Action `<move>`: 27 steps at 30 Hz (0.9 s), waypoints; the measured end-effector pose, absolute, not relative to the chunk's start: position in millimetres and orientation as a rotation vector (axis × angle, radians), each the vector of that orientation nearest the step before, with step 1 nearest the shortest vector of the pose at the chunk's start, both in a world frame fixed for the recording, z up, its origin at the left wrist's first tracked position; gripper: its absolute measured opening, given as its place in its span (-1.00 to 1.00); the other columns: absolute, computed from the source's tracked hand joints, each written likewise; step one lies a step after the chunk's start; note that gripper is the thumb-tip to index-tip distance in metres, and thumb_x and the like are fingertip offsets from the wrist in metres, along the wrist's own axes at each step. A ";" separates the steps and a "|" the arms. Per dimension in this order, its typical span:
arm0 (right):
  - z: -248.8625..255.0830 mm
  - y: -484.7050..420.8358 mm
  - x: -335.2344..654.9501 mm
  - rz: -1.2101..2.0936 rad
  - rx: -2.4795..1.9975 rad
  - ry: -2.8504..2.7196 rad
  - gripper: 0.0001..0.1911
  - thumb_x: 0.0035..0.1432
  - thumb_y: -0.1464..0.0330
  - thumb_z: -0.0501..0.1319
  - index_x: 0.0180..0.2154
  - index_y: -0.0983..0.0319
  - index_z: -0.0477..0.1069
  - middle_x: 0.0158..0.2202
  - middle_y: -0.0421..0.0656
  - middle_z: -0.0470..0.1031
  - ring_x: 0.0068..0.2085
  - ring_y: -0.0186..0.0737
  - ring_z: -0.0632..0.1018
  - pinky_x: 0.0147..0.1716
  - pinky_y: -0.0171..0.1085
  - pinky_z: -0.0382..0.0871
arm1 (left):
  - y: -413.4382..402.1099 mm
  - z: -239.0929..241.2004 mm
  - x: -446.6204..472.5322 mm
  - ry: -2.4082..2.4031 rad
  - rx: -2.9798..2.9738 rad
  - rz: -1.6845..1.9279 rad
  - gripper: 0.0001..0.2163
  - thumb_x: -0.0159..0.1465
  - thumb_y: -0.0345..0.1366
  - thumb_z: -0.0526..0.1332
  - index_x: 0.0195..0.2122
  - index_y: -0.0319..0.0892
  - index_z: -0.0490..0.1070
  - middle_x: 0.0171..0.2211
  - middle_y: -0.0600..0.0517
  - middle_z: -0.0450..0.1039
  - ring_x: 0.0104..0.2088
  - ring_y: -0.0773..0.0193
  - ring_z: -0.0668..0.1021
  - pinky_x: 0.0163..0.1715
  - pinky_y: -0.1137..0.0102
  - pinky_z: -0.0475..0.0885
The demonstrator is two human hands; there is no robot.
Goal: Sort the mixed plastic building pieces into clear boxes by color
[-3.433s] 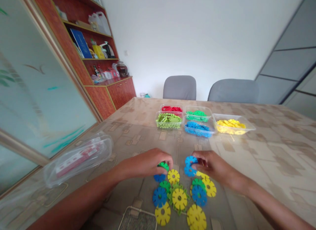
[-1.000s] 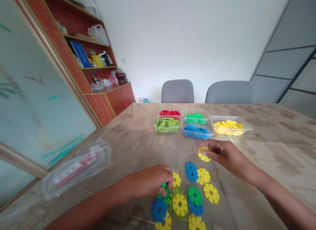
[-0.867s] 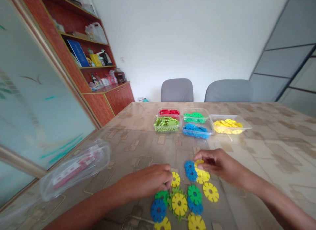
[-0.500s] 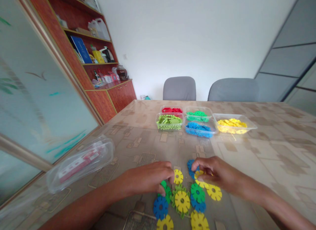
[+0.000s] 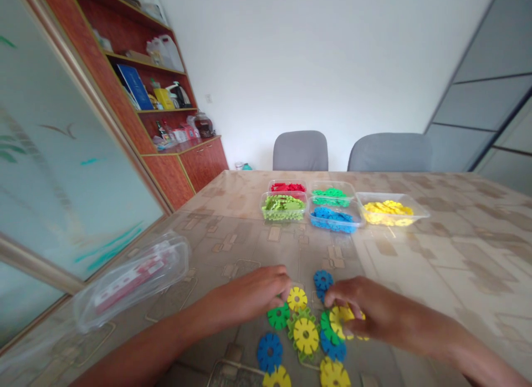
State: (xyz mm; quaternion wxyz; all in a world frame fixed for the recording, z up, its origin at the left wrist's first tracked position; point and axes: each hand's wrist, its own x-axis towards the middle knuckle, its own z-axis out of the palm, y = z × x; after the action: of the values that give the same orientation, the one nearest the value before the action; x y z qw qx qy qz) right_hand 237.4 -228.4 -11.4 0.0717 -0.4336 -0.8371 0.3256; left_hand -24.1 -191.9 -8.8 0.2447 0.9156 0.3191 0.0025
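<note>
My left hand [image 5: 270,287] is closed, its bent fingertips on the upper edge of a green notched disc [image 5: 278,316]. My right hand [image 5: 359,304] is closed on a yellow notched disc [image 5: 339,322], which overlaps another green disc [image 5: 327,327]. Part of a further yellow disc shows behind its fingers. Between the hands lies a light green toothed piece [image 5: 306,315] with a yellow disc [image 5: 306,335] on it and a small yellow disc [image 5: 297,299] above. Blue discs [image 5: 270,352] lie lower left, and other blue discs [image 5: 323,280] touch my right fingertips.
Clear tubs of red pieces [image 5: 287,187], light green pieces [image 5: 283,205], green pieces [image 5: 331,197], blue pieces [image 5: 333,219] and yellow pieces [image 5: 388,212] stand farther back. A power strip in clear plastic [image 5: 135,279] lies left. Two grey chairs [image 5: 300,151] stand beyond the table [image 5: 453,254].
My right hand has moved down, bringing the yellow disc lower, over the green one. The green disc at my left hand now sits apart from the blue disc below it.
</note>
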 end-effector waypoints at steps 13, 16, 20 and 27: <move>-45.6 -236.3 236.3 1.006 -1.265 -2.535 -0.31 -0.09 0.44 0.40 0.13 0.19 0.33 0.32 0.06 0.10 0.31 0.21 0.07 0.24 0.15 -0.04 | -198.1 -5.0 -32.4 0.752 2.423 -0.061 -0.68 0.12 -0.46 0.36 -0.12 -0.13 0.34 -0.11 0.01 0.30 -0.08 0.15 0.43 -0.15 0.40 0.30; -45.9 -234.8 235.5 0.974 -1.163 -2.488 -0.41 -0.10 0.44 0.40 0.03 0.12 0.40 0.20 -0.02 0.29 0.24 0.17 0.21 0.20 0.10 0.07 | -198.7 -5.2 -30.2 0.769 2.437 -0.048 -0.71 0.12 -0.44 0.37 -0.19 -0.13 0.32 -0.16 0.03 0.32 -0.12 0.16 0.44 -0.21 0.43 0.28; -38.4 -233.5 228.3 0.959 -1.105 -2.374 -0.58 -0.06 0.45 0.35 -0.10 0.11 0.41 -0.08 -0.11 0.46 -0.04 -0.01 0.45 -0.04 -0.09 0.32 | -195.0 -10.2 -27.6 0.875 2.417 -0.025 -0.70 0.07 -0.43 0.41 -0.24 -0.13 0.32 -0.30 0.10 0.40 -0.25 0.21 0.47 -0.37 0.48 0.20; -39.9 -223.7 212.5 1.127 -1.202 -2.146 -0.66 -0.10 0.52 0.29 -0.22 0.18 0.36 -0.49 -0.32 0.31 -0.48 -0.36 0.36 -0.54 -0.38 0.17 | -181.1 -28.5 -19.9 0.954 2.225 0.426 -0.85 0.13 -0.46 0.30 -0.30 -0.16 0.37 -0.42 0.17 0.38 -0.37 0.34 0.42 -0.39 0.50 0.19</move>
State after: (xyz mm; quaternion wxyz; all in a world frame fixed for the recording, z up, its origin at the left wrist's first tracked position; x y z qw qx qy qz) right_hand 212.5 -223.7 -39.9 0.2162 -0.4339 -0.7743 0.4067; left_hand -19.9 -181.1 -28.5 0.3349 0.8529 0.3658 0.1633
